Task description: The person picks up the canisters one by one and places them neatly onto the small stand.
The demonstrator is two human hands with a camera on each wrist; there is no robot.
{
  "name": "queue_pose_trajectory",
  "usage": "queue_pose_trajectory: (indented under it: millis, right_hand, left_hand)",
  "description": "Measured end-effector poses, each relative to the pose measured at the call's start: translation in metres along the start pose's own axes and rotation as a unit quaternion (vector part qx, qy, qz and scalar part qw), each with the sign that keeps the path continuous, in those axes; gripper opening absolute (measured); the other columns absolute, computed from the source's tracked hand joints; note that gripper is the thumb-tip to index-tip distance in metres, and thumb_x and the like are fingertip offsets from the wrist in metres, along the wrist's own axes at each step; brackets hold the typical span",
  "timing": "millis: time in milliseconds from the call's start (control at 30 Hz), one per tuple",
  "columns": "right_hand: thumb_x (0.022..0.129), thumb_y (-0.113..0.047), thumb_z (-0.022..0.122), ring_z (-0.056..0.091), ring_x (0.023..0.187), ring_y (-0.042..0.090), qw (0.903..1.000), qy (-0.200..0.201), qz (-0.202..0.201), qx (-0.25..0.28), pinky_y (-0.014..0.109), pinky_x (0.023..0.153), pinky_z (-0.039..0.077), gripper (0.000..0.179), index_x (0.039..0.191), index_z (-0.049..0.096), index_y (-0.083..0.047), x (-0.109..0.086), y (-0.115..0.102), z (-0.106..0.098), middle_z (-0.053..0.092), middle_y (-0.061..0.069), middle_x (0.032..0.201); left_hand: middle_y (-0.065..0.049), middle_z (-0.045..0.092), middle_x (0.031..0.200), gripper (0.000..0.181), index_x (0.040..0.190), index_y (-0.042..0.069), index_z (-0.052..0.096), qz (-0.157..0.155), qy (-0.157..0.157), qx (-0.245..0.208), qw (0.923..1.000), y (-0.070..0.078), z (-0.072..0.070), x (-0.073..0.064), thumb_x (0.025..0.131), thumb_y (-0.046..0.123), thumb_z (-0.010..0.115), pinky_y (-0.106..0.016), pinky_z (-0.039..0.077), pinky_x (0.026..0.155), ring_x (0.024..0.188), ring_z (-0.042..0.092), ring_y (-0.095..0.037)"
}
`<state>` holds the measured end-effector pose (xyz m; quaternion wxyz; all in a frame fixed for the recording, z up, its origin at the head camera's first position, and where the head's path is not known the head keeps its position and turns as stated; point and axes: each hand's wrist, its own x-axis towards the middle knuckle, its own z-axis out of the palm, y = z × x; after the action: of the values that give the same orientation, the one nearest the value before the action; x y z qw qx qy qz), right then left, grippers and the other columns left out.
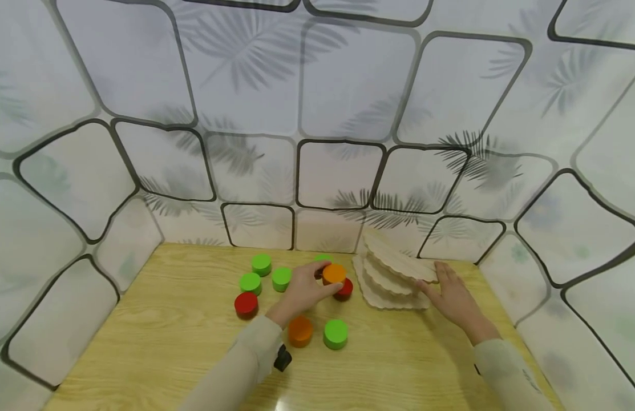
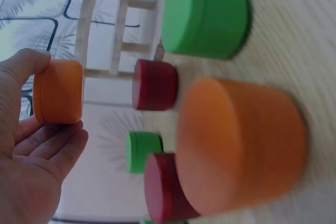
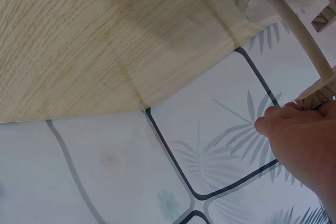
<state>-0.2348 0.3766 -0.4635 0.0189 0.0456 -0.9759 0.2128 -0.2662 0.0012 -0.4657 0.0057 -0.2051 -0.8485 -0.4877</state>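
Note:
Between thumb and fingers, my left hand (image 1: 303, 289) holds an orange round lidded tin (image 1: 334, 274) above the table. In the left wrist view the lid seam of this orange tin (image 2: 59, 92) shows. A red tin (image 1: 343, 289) stands just beyond it, partly covered. My right hand (image 1: 454, 297) grips the right edge of the top board of a pale wooden tiered stand (image 1: 391, 279) with scalloped edges. Round posts join its boards, as the right wrist view shows on the stand (image 3: 304, 35). Some right fingers are hidden behind the board.
Left of the held tin stand several green tins (image 1: 261, 264) and a red tin (image 1: 246, 305). Nearer me are another orange tin (image 1: 300, 331) and a green tin (image 1: 335, 334). The wood-grain table (image 1: 158, 342) meets patterned walls (image 1: 261, 171) at the back and sides.

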Motion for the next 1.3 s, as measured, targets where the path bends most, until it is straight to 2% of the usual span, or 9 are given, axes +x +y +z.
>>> queue_pose_trajectory:
  millis: [100, 300, 567, 700, 767, 967, 1067, 1300]
  right_hand:
    - [0.108, -0.059, 0.048, 0.016, 0.15, 0.065, 1.0, 0.004, -0.002, -0.001, 0.077, 0.12, 0.016, 0.098, 0.164, 0.01, 0.012, 0.001, 0.001, 0.001, 0.012, 0.041, 0.168]
    - [0.108, -0.059, 0.047, 0.015, 0.152, 0.064, 1.0, 0.0, 0.001, 0.002, 0.075, 0.123, 0.012, 0.099, 0.164, 0.008, 0.012, 0.002, 0.003, 0.002, 0.01, 0.041, 0.168]
    - [0.108, -0.06, 0.047, 0.015, 0.152, 0.064, 1.0, 0.004, 0.009, -0.001, 0.076, 0.122, 0.015, 0.098, 0.164, 0.009, 0.011, -0.001, 0.004, 0.0, 0.01, 0.041, 0.168]
    - [0.108, -0.06, 0.047, 0.016, 0.151, 0.064, 0.9999, 0.007, 0.011, -0.005, 0.077, 0.121, 0.016, 0.098, 0.165, 0.01, 0.011, -0.002, 0.006, 0.0, 0.012, 0.041, 0.168]
    - [0.108, -0.06, 0.047, 0.016, 0.151, 0.065, 0.9999, 0.007, 0.012, -0.005, 0.077, 0.121, 0.017, 0.097, 0.165, 0.01, 0.01, -0.002, 0.006, 0.0, 0.012, 0.041, 0.168]
    - [0.108, -0.059, 0.047, 0.017, 0.15, 0.066, 0.9999, 0.009, 0.006, -0.008, 0.079, 0.119, 0.02, 0.096, 0.165, 0.012, 0.01, 0.0, 0.004, 0.001, 0.013, 0.041, 0.168]
    - [0.108, -0.058, 0.049, 0.018, 0.149, 0.066, 0.9999, 0.01, 0.006, -0.01, 0.079, 0.119, 0.02, 0.095, 0.165, 0.013, 0.01, 0.001, 0.003, 0.001, 0.013, 0.042, 0.167]
    - [0.109, -0.058, 0.047, 0.02, 0.148, 0.067, 0.9998, 0.01, 0.011, -0.017, 0.078, 0.118, 0.023, 0.094, 0.164, 0.015, 0.011, -0.001, 0.001, 0.002, 0.015, 0.042, 0.167]
  left_hand:
    - [-0.014, 0.073, 0.13, 0.063, 0.144, 0.005, 0.063, 0.004, -0.012, 0.011, 0.9999, 0.007, 0.004, 0.01, 0.093, 0.036, 0.081, -0.044, 0.059, 0.096, 0.114, 0.069, -0.031]
    - [-0.013, 0.075, 0.124, 0.059, 0.142, 0.004, 0.065, 0.042, -0.012, 0.025, 0.9988, 0.022, 0.016, 0.029, 0.093, 0.032, 0.082, -0.037, 0.059, 0.091, 0.108, 0.069, -0.026]
    - [-0.012, 0.074, 0.121, 0.055, 0.139, 0.001, 0.066, 0.072, -0.027, 0.0, 0.997, 0.037, 0.04, 0.048, 0.093, 0.027, 0.082, -0.023, 0.053, 0.079, 0.097, 0.064, -0.019]
    - [-0.011, 0.074, 0.118, 0.052, 0.137, 0.003, 0.067, 0.085, -0.025, -0.004, 0.9961, 0.042, 0.049, 0.055, 0.093, 0.026, 0.082, -0.021, 0.05, 0.075, 0.093, 0.063, -0.02]
    - [-0.011, 0.074, 0.118, 0.052, 0.137, 0.004, 0.068, 0.087, -0.023, 0.001, 0.996, 0.044, 0.052, 0.058, 0.093, 0.028, 0.081, -0.021, 0.05, 0.075, 0.093, 0.062, -0.019]
    - [-0.008, 0.072, 0.116, 0.058, 0.141, 0.007, 0.066, 0.056, -0.023, 0.023, 0.9979, 0.049, 0.058, 0.064, 0.093, 0.036, 0.081, -0.022, 0.048, 0.078, 0.092, 0.056, -0.014]
    - [-0.006, 0.072, 0.116, 0.059, 0.141, 0.009, 0.066, 0.051, -0.024, 0.038, 0.9977, 0.053, 0.061, 0.068, 0.093, 0.04, 0.081, -0.022, 0.049, 0.079, 0.093, 0.057, -0.014]
    - [-0.011, 0.074, 0.127, 0.057, 0.14, 0.004, 0.066, 0.074, -0.031, 0.025, 0.9964, 0.063, 0.072, 0.075, 0.094, 0.033, 0.082, -0.018, 0.056, 0.083, 0.103, 0.07, -0.016]
